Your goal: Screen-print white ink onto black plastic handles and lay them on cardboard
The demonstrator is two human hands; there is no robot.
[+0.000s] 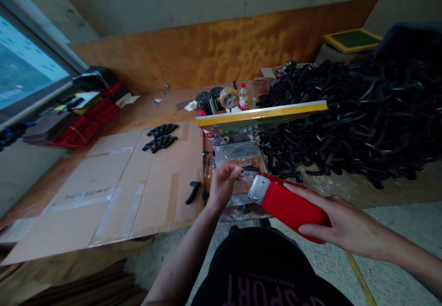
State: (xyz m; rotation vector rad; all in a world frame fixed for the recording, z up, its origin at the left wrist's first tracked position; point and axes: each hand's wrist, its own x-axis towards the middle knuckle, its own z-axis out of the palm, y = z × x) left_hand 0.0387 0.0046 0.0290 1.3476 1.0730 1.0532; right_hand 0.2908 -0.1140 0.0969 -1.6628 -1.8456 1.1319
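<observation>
A red tape dispenser (293,209) with a toothed metal edge is in my right hand (340,223), thumb on the near side and fingers along the top. My left hand (224,181) pinches the end of a strip of clear tape (247,177) just left of the dispenser's teeth. Beneath both hands is a small metal-and-wood printing stand (235,151), where a black handle-shaped part (251,169) lies. A yellow-edged screen frame (262,114) is tilted up behind it.
Several black parts (160,138) lie on the cardboard (138,181) at left; a single black part (193,192) is nearer. A large pile of black parts (345,117) fills the right. Jars (203,102), a tape roll (229,97) and a bottle (243,97) stand behind the frame.
</observation>
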